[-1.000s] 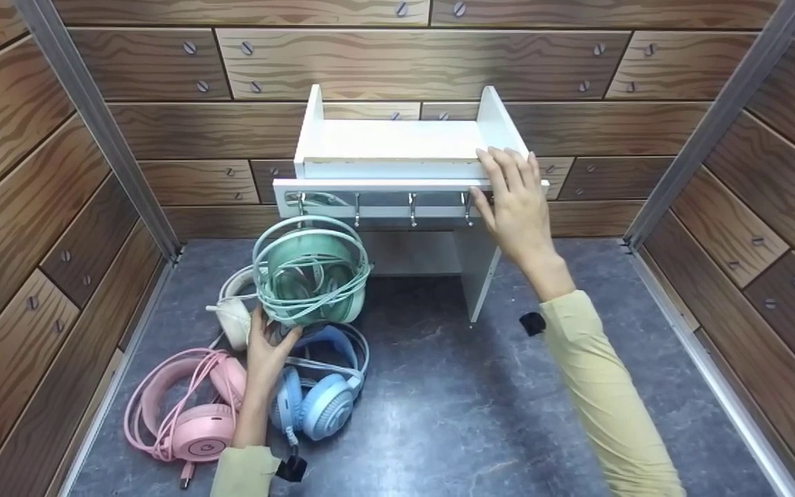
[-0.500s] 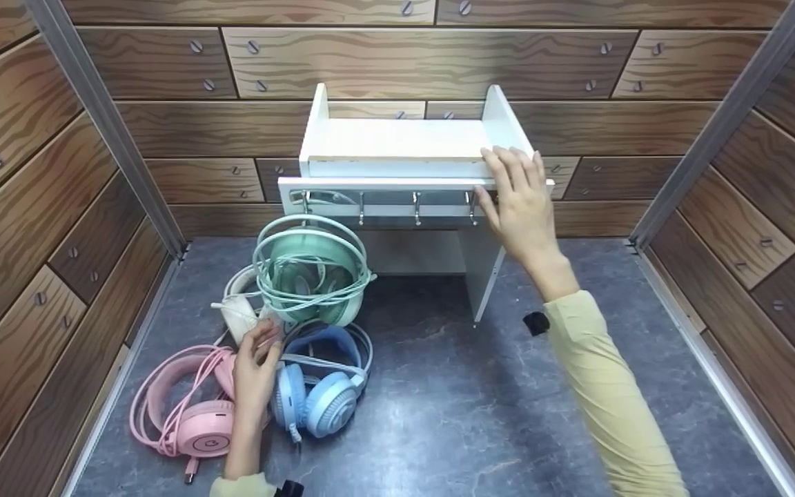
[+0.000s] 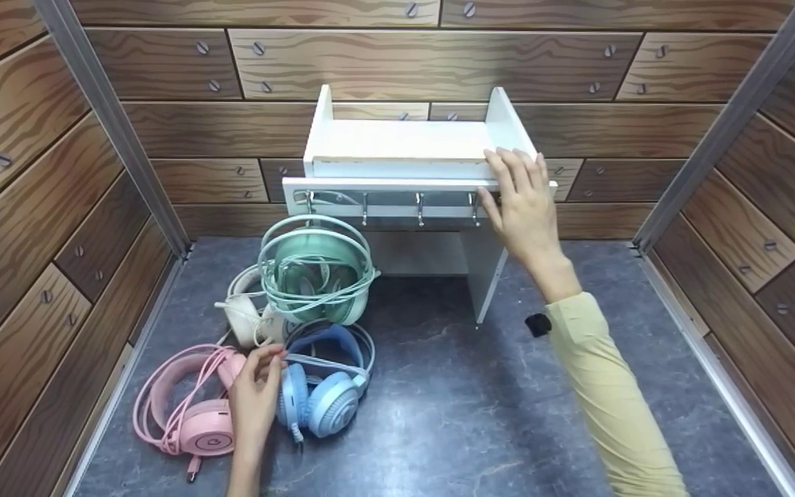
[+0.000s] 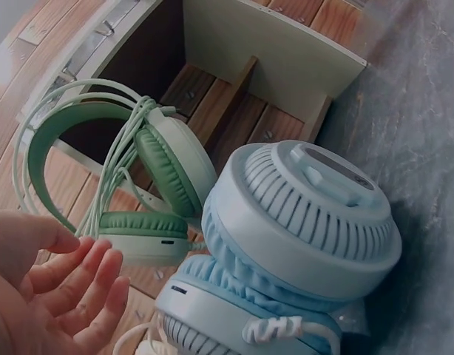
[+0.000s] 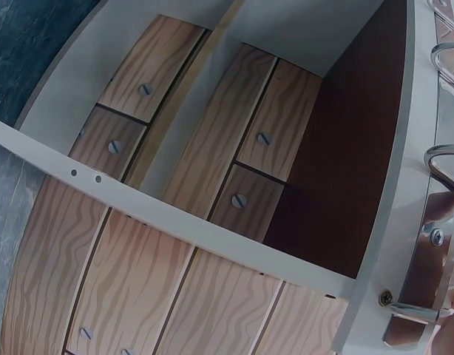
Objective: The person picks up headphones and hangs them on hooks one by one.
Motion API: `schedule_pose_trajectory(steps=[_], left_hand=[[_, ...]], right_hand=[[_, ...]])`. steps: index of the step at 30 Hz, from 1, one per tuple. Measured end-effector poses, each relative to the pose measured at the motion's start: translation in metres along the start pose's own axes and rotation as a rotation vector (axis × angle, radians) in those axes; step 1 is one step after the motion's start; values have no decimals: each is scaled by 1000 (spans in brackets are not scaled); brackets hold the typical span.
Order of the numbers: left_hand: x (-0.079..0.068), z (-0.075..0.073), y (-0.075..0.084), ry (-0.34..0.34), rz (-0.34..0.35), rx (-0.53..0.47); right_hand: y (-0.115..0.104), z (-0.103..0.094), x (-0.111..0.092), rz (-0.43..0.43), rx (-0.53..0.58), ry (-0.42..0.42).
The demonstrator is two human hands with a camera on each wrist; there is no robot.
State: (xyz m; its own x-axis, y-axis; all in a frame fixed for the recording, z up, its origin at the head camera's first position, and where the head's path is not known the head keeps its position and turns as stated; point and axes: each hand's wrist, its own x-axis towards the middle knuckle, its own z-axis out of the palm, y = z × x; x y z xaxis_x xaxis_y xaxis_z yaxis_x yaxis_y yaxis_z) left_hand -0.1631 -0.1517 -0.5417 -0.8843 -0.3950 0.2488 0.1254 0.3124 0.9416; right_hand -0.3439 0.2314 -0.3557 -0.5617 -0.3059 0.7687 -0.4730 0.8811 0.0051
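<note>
My left hand [image 3: 256, 386] is between the pink headset [image 3: 205, 431] and the light-blue headset [image 3: 332, 407], its fingers loosely bent with nothing in them. In the left wrist view, the green headset [image 4: 175, 163] shows beyond the fingertips. It hangs at the leftmost hook of the white hook shelf [image 3: 404, 169], cable wrapped around its bands. A white headset [image 3: 242, 317] lies partly behind it. My right hand [image 3: 525, 214] rests on the shelf's right end, fingers extended over the top and thumb at the front rail near the last hook [image 3: 473, 207].
Several metal hooks line the shelf's front rail, and its white side panel [image 3: 487, 269] reaches down toward the dark marbled floor [image 3: 439, 386]. Wood-patterned walls [image 3: 432, 62] with grey metal corner posts enclose the space. The pink cable's plug [image 3: 193, 469] lies toward the front.
My left hand has drawn away from the green headset, back toward the front, with its fingers coming closer together. The green headset stays hanging. My right hand keeps its place on the shelf.
</note>
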Motion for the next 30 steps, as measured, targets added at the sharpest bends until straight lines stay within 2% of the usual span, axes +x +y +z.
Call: schedule_pose_trajectory(steps=[4, 9, 15, 20, 24, 27, 30], left_hand=[[-9, -2, -4, 19, -9, 132], [-16, -1, -9, -35, -15, 235], [-23, 2, -17, -116, -11, 299], [-23, 4, -18, -138, -62, 348], [-22, 5, -15, -183, -95, 410], [-22, 7, -15, -182, -87, 444], [-25, 9, -15, -146, -46, 453]], right_hand=[[0, 0, 0, -4, -6, -2], [0, -1, 0, -4, -5, -6], [0, 0, 0, -5, 1, 0], [0, 0, 0, -6, 2, 2], [0, -1, 0, 3, 3, 1], [0, -1, 0, 3, -2, -4], [1, 0, -1, 3, -1, -8]])
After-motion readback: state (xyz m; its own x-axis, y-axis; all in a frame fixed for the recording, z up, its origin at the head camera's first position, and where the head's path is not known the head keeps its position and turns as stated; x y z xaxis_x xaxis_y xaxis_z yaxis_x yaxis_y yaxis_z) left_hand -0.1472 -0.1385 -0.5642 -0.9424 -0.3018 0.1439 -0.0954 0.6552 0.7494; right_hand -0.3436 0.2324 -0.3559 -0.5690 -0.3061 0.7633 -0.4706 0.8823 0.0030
